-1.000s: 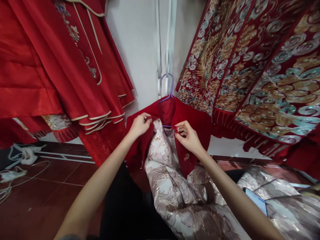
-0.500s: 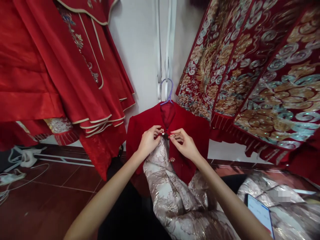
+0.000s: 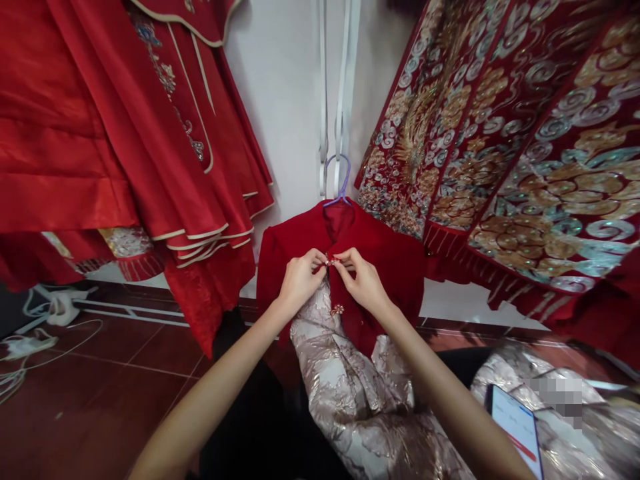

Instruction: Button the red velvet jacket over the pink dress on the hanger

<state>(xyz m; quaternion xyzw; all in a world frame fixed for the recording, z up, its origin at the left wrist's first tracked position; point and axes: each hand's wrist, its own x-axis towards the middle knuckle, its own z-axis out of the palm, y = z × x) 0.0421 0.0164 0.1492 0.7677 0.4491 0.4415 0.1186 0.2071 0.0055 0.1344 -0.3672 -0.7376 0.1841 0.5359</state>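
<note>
A red jacket (image 3: 395, 267) hangs on a purple hanger (image 3: 345, 183) in front of me. My left hand (image 3: 303, 277) pinches one side of a small gold-and-pearl beaded button (image 3: 329, 262) at the top of the jacket's front opening. From the other side my right hand (image 3: 363, 280) has thumb and finger closed on the facing half. The fingertips of both hands nearly meet, and the joint between the halves is too small to make out. Lower on the front edge is a second beaded button (image 3: 338, 309). Shiny silver-pink brocade fabric (image 3: 335, 373) lies under the jacket and over my lap.
Red garments with pale piping (image 3: 200, 200) hang on the left. A heavily embroidered red skirt (image 3: 500, 153) hangs on the right. A phone (image 3: 515, 427) rests on brocade at lower right. White cables (image 3: 30, 353) and a rack bar (image 3: 135, 312) are at floor level, left.
My right hand has moved left and slightly up, bringing its half of the beaded button against the half in my left hand. The jacket's front edges are closer together.
</note>
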